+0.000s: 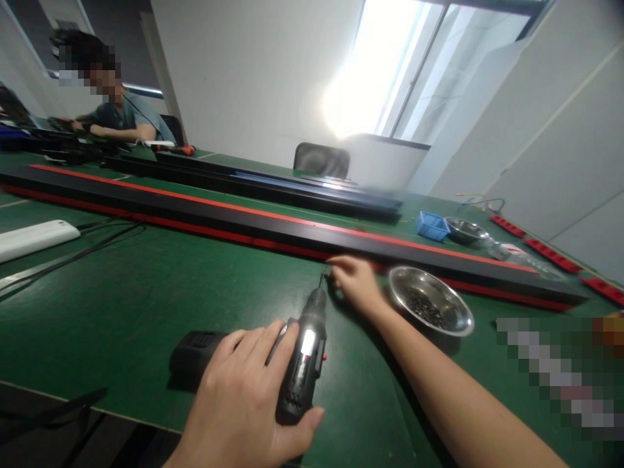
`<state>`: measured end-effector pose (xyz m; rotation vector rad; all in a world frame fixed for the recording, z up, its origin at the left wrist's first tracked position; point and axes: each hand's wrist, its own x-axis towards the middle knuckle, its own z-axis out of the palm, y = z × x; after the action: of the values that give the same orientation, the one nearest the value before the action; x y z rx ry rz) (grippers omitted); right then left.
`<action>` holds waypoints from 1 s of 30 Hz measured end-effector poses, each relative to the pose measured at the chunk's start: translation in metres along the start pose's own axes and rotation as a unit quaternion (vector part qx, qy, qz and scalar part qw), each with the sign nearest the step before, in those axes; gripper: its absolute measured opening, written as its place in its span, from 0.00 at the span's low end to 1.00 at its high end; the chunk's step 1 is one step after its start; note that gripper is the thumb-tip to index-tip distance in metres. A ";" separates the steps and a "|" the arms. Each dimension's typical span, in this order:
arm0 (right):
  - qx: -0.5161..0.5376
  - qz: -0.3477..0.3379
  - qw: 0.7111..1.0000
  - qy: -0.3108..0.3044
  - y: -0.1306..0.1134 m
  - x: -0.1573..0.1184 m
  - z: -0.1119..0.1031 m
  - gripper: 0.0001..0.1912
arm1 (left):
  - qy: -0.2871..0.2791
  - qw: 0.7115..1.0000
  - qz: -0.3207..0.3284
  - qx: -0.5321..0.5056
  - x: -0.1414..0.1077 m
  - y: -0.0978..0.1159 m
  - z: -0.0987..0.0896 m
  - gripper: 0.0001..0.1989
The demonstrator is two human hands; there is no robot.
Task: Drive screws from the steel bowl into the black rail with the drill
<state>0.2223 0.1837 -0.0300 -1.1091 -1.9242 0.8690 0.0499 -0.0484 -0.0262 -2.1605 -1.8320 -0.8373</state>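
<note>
A black cordless drill [305, 364] lies on its side above the green table, its bit pointing away toward the long bar. My left hand [253, 383] is wrapped over its handle, with the battery end showing to the left. By the tip of the bit, my right hand [353, 279] is closed with its fingertips together at the bar's near side. What those fingers hold, if anything, is too small to make out. The long black bar [273, 227] with red edges stretches across the table. Beside my right forearm sits a steel bowl [429, 299] containing small dark screws.
Behind the bar lie more dark bars [273, 182]. A blue basket [433, 225] and a second steel bowl [467, 229] stand at the far right, near red strips [550, 253]. At left are a white power strip [39, 237] and cables. A person [131, 117] sits at far left.
</note>
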 end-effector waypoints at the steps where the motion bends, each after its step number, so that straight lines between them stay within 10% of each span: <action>1: -0.005 -0.002 1.000 -0.002 0.001 0.000 0.000 0.16 | -0.001 1.000 0.000 0.000 0.000 0.000 0.000 0.36; 30: 0.080 0.027 0.996 -0.035 -0.003 0.003 0.001 0.17 | 0.010 1.000 0.016 0.014 -0.001 -0.002 -0.001 0.35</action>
<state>0.2189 0.1851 -0.0268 -1.0531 -1.8515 1.0840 0.0478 -0.0492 -0.0260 -2.1516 -1.7833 -0.8169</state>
